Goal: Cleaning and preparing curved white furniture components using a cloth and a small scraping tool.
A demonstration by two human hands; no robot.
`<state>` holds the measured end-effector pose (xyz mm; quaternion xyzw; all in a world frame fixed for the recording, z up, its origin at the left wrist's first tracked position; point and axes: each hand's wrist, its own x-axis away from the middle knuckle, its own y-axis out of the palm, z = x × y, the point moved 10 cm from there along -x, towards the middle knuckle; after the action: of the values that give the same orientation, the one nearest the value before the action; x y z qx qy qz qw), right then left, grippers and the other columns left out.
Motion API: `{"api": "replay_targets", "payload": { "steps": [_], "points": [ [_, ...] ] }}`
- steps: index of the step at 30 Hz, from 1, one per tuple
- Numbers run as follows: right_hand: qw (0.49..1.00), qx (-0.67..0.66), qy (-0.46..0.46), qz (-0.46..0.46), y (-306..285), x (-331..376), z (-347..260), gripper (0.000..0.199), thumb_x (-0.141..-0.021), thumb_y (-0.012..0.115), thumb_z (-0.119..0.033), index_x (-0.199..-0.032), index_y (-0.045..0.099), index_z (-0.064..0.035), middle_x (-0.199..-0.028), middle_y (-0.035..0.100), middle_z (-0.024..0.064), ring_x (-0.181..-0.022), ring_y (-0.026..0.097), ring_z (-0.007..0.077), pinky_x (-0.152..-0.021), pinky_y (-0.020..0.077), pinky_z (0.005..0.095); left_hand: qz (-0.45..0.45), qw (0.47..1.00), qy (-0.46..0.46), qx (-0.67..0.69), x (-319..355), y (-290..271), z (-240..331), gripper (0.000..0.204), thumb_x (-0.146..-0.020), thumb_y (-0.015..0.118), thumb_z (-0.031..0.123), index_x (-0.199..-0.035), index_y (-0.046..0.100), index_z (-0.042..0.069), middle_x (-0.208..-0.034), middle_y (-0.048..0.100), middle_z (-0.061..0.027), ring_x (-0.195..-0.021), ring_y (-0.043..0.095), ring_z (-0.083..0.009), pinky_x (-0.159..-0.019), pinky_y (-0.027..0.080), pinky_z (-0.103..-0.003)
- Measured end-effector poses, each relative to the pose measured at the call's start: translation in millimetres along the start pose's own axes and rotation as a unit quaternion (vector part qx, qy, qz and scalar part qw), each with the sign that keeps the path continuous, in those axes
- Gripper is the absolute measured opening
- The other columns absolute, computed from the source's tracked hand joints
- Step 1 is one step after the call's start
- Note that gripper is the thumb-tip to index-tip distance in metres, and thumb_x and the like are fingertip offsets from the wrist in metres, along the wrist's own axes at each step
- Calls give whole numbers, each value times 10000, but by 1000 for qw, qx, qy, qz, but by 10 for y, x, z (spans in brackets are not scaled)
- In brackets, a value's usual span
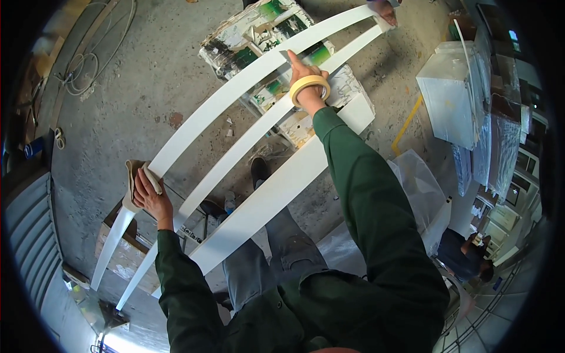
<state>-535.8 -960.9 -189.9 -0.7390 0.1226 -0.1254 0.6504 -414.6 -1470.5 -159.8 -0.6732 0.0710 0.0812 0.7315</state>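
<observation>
My left hand (152,197) is closed over a folded brown pad (133,182), cloth or sandpaper, wrapped across the long white board (223,97) farthest from me. My right hand (306,72) lies over the middle white strip (235,150), one finger stretched to the edge of the far board, the others partly bent. A small grey patch shows at that fingertip, too small to name. Around my right wrist hangs a roll of yellow masking tape (295,94). A wider white board (265,203) lies nearest to me, crossing above my legs.
Paint-stained supports (226,44) and a wooden box (120,259) stand beneath the boards. Another person's hand (385,13) is at the far end. Wrapped panels (450,88) stand at right; a second person (462,253) is beyond. A hose (88,65) lies at left.
</observation>
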Motion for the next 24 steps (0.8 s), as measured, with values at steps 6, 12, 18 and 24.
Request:
{"api": "replay_targets", "payload": {
  "steps": [6,12,18,24],
  "points": [
    [1000,22,-13,-12,59,599,-774,430,-919,510,-247,-1317,481,-407,-674,600,43,-738,563,208,-770,299,362,-33,998,26,44,72,-32,-210,591,-903,558,280,-1445,338,193,-1413,404,-76,-1201,411,-288,-1025,243,-441],
    [996,9,-83,2,192,1225,-1628,481,-886,543,-231,-1333,463,-391,-722,625,45,-730,583,228,-767,329,384,6,999,-32,35,465,-210,-1352,521,-941,502,285,-1434,364,190,-1432,405,-78,-1232,422,-302,-1039,256,-433],
    [990,-38,-135,1,301,1889,-2467,526,-850,559,-183,-1334,469,-369,-693,617,34,-703,589,228,-763,320,377,-18,996,-82,3,871,-362,-2582,507,-960,444,309,-1441,341,188,-1453,372,-99,-1302,364,-314,-1089,212,-448],
    [981,-77,-180,-15,404,2560,-3296,479,-865,544,-182,-1321,498,-320,-635,596,49,-659,591,242,-749,319,372,1,996,-92,-9,1136,-521,-3405,508,-961,448,324,-1435,345,169,-1460,362,-88,-1343,312,-319,-1115,175,-470]
  ]
}}
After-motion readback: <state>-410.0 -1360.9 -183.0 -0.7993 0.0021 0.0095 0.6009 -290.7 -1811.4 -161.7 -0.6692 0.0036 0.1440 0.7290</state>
